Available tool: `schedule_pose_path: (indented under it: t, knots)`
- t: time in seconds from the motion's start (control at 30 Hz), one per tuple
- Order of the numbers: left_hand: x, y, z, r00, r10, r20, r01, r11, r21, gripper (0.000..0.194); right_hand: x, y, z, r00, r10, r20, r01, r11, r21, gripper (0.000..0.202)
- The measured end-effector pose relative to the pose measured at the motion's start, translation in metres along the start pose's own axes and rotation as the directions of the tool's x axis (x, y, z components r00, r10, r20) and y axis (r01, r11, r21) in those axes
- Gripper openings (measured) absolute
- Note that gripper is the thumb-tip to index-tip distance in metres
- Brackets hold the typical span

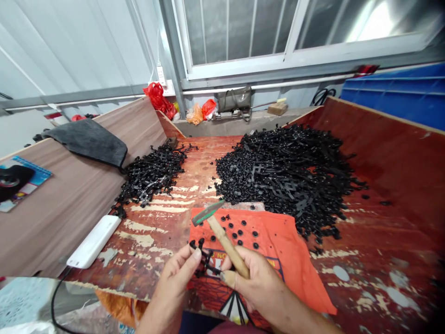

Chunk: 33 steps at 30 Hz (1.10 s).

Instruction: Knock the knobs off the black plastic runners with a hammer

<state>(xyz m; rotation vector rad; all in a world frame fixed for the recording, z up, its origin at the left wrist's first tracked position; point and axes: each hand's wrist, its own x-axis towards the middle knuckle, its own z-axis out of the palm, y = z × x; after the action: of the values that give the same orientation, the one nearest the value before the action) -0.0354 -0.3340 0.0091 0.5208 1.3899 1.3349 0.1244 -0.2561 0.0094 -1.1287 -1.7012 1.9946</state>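
Between thumb and fingers my left hand (181, 269) holds a black plastic part (205, 260) with several knobs. My right hand (255, 278) is wrapped round the wooden handle of a hammer (222, 236), whose green head points up and to the left. The right thumb and fingertips also meet the near end of the black part. Under both hands lies an orange cloth (285, 236) with printed lettering. Several small round black pieces (239, 233) are scattered on the cloth, beyond the hammer handle.
A large heap of black parts (288, 171) lies at the back right, a smaller heap (153, 174) at the left. A white power bank (93, 241) with a cable rests at the left edge. Wooden boards (392, 153) flank the table; a blue crate (396, 95) stands behind.
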Motion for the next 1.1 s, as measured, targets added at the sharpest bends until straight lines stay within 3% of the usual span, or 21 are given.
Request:
schedule_pose_path:
  t: [0.13,0.23,0.43,0.53,0.63,0.87,1.1]
  knots:
    - [0.002,-0.006,0.004,0.994,-0.061,-0.090,0.049,0.989,-0.138,0.034,0.000,0.004,0.005,0.998,-0.046,0.037,0.045,0.998,0.033,0.010]
    - [0.005,-0.010,0.004,0.986,-0.100,-0.135,0.085,0.990,-0.108,0.035,0.001,0.008,0.010,0.998,-0.030,0.057,0.028,0.999,0.033,0.009]
    - [0.009,-0.006,-0.021,0.996,0.024,-0.082,-0.011,0.987,0.159,0.035,-0.006,0.017,-0.006,0.994,-0.108,0.028,0.110,0.986,-0.125,0.014]
    - [0.012,-0.009,-0.042,0.999,0.043,-0.018,-0.033,0.924,0.382,0.037,-0.020,0.024,-0.028,0.992,-0.111,-0.059,0.096,0.971,-0.219,0.014]
    - [0.015,-0.018,-0.050,0.999,0.047,-0.011,-0.034,0.847,0.530,0.041,-0.037,0.033,-0.046,0.988,-0.060,-0.142,0.029,0.976,-0.217,0.020]
    - [0.032,-0.021,-0.034,0.995,0.095,0.008,-0.068,0.645,0.761,0.041,-0.055,0.053,-0.056,0.989,0.047,-0.142,-0.076,0.976,-0.205,0.023]
    - [0.040,-0.017,-0.022,0.994,0.103,0.028,-0.079,0.536,0.841,0.042,-0.053,0.067,-0.057,0.984,-0.038,-0.175,-0.014,0.959,-0.282,0.020]
